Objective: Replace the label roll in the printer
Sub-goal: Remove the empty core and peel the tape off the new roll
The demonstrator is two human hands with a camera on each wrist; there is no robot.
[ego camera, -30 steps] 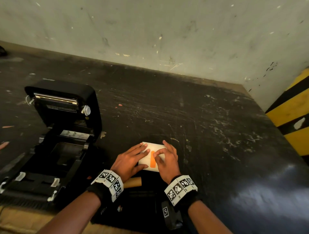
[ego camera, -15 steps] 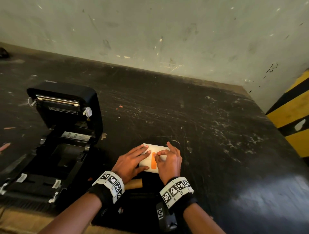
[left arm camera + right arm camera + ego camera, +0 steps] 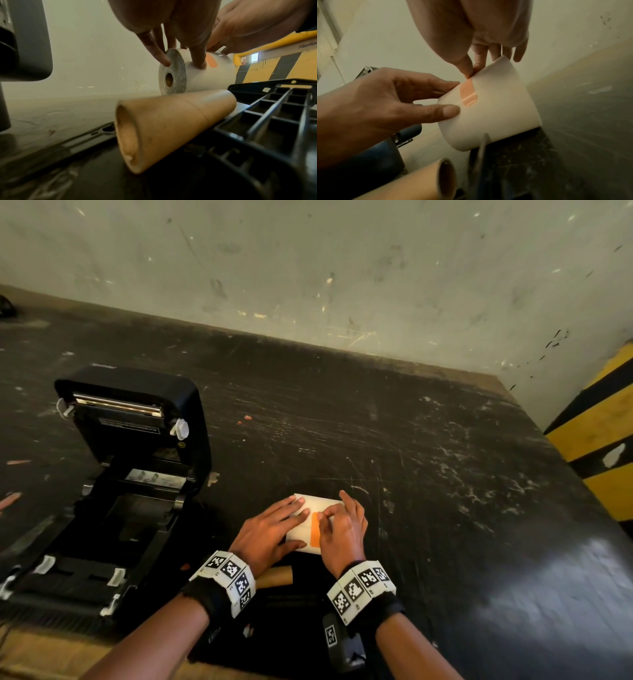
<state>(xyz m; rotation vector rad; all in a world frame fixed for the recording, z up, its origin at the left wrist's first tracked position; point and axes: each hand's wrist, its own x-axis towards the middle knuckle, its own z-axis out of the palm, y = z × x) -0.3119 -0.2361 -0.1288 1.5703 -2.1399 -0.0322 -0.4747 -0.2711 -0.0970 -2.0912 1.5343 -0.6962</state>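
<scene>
A white label roll (image 3: 305, 534) lies on its side on the black table (image 3: 445, 474), sealed by an orange tape strip (image 3: 315, 530). My left hand (image 3: 298, 522) grips the roll's left end, with its fingers (image 3: 159, 54) over the top and the thumb (image 3: 448, 112) on the near side. My right hand (image 3: 322, 515) pinches the far end of the orange tape (image 3: 468, 94) between thumb and forefinger (image 3: 471, 70). The black printer (image 3: 130, 474) stands to the left with its lid up and its roll bay empty.
An empty brown cardboard core (image 3: 275, 577) lies just in front of the roll, beside a black ribbed plastic part (image 3: 274, 115) under my wrists. A pale wall (image 3: 308, 268) bounds the table at the back. A yellow-and-black striped barrier (image 3: 599, 433) stands at the right.
My right fingers have curled down onto the far end of the tape strip. The left hand and the roll have stayed in place.
</scene>
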